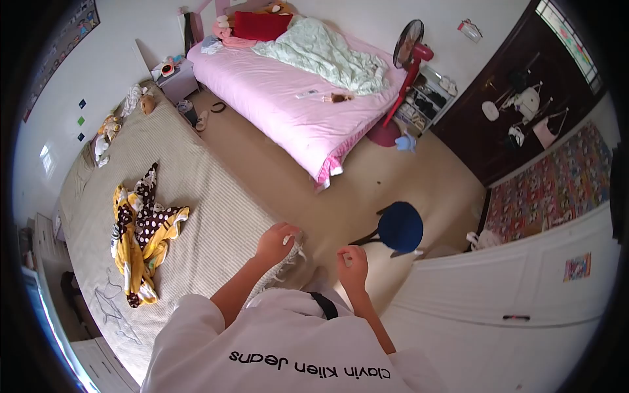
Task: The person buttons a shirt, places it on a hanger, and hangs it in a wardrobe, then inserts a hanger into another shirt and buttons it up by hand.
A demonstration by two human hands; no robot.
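Observation:
My left hand [278, 242] hangs over the near corner of the ribbed beige bedspread [216, 209], close to its fringe [287, 267]. Its fingers are curled, and a small pale patch shows between them; I cannot make out what it is. To its right, my right hand [353, 267] hovers in front of my body with the fingers bent toward the thumb. Anything inside that hand is too small to name. A yellow garment [124, 255] and a dark polka-dot cloth [154, 203] lie crumpled together on the bedspread, left of my hands. Wire hangers [116, 313] lie below them.
A blue round stool [400, 226] stands on the floor ahead right. Beyond is a pink bed [262, 98] with a pale green quilt [321, 52]. A red fan [409, 78] stands beside a shoe rack [426, 98]. White cabinet doors [472, 295] flank my right; bags hang on a dark door [511, 78].

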